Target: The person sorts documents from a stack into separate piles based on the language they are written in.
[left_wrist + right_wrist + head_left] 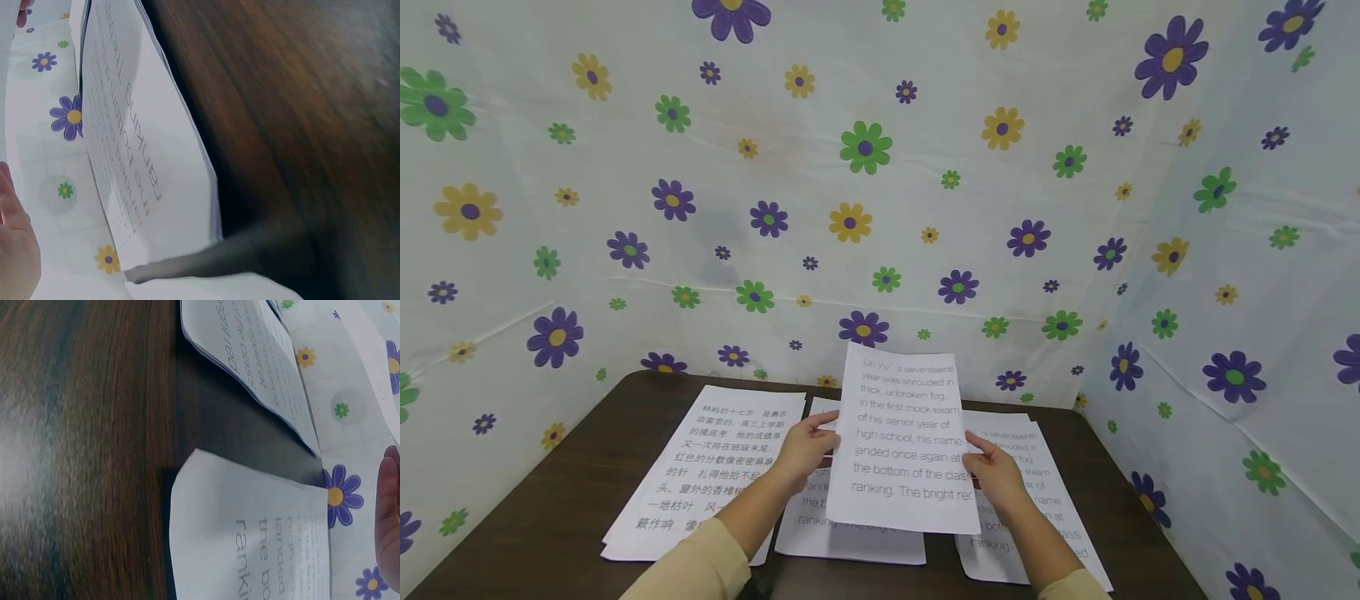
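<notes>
- Flowered cloth (pixel 880 217) backs the scene and runs along its sides; before it stands a dark wooden bench (pixel 542 508).
- Three piles of printed paper lie side by side on the bench: a left pile (pixel 692 475) in Chinese, a middle pile (pixel 850 546) and a right pile (pixel 1041 467), both in large English type.
- From my remote seat I see a printed sheet (pixel 906 442) raised above the middle pile, tilted, its text facing the head camera. I cannot tell whether it is one page or several.
- Two hands, well apart, grip it: the left hand (pixel 805 450) pinches its left edge, the right hand (pixel 996 475) its right edge.
- I judge the step in hand to be lifting or handling this page; the next move calls for both hands travelling level, so the paper neither bends nor slips.
- My right wrist view shows bare wood between the middle and right piles, largely masked by the sheet in the head view.
- My left wrist view shows the middle pile's layered edge; neither wrist view shows the grip clearly.
</notes>
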Tool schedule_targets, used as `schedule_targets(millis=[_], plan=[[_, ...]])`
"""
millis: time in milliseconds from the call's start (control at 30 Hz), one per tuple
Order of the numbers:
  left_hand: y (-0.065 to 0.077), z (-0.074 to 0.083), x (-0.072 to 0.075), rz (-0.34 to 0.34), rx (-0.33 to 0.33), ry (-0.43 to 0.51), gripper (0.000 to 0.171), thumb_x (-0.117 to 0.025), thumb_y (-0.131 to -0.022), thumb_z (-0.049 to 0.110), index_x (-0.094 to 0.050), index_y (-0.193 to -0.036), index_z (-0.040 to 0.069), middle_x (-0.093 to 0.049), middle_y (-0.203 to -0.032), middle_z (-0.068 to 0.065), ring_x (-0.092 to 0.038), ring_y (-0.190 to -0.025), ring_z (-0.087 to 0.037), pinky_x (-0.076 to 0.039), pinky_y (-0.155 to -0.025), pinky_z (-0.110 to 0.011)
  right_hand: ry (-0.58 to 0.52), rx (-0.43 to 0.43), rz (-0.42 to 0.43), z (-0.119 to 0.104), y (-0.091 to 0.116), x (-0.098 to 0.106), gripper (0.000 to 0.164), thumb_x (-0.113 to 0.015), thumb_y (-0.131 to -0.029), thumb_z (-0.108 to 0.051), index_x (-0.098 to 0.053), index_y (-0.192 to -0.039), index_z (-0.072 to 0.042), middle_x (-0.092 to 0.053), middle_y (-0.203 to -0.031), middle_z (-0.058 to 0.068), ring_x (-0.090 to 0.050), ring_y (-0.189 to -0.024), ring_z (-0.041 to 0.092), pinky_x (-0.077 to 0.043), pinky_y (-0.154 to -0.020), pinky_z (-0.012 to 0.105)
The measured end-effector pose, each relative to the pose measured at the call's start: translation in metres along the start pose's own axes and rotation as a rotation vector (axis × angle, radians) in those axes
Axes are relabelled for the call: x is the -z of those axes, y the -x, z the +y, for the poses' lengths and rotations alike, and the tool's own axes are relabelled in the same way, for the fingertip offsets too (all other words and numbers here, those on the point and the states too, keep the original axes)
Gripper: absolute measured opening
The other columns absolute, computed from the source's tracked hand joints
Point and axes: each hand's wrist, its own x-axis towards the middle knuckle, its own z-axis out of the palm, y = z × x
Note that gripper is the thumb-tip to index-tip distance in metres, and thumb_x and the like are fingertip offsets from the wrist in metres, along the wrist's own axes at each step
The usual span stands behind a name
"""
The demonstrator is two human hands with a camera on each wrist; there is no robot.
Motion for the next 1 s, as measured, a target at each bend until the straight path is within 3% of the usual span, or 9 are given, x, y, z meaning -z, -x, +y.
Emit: schedule_targets(millis=[267, 633, 1000], plan=[[-0.002, 0.005, -0.012, -0.034, -0.022, 0.003, 0.051, -0.055, -0.090, 0.004, -0.049, -0.141, 0.000, -0.070, -0.111, -0.023, -0.072, -0.093, -0.030, -0.061, -0.078, -0.042, 0.025, -0.016, 0.018, 0.001, 0.001, 0.012, 0.049, -0.054, -0.097, -0.014, -0.046, -0.145, -0.006, -0.068, -0.115, 0.019, -0.069, -0.085, 0.016, -0.059, -0.075, 0.030], [-0.003, 0.010, -0.025, -0.071, -0.012, -0.003, 0.052, -0.055, -0.090, 0.005, -0.049, -0.141, 0.002, -0.071, -0.109, -0.019, -0.072, -0.092, -0.024, -0.061, -0.079, -0.038, 0.041, -0.039, 0.030, 0.005, 0.001, 0.029, 0.050, -0.054, -0.097, -0.014, -0.045, -0.146, -0.007, -0.067, -0.119, 0.021, -0.067, -0.083, 0.015, -0.058, -0.072, 0.028], [-0.006, 0.009, -0.048, -0.079, 0.000, -0.006, 0.050, -0.056, -0.090, 0.007, -0.051, -0.140, 0.005, -0.072, -0.107, -0.016, -0.072, -0.090, -0.022, -0.061, -0.079, -0.037, 0.043, -0.048, 0.037, 0.012, 0.003, 0.048, 0.050, -0.053, -0.098, -0.015, -0.043, -0.147, -0.005, -0.065, -0.121, 0.024, -0.066, -0.081, 0.015, -0.057, -0.071, 0.028]])
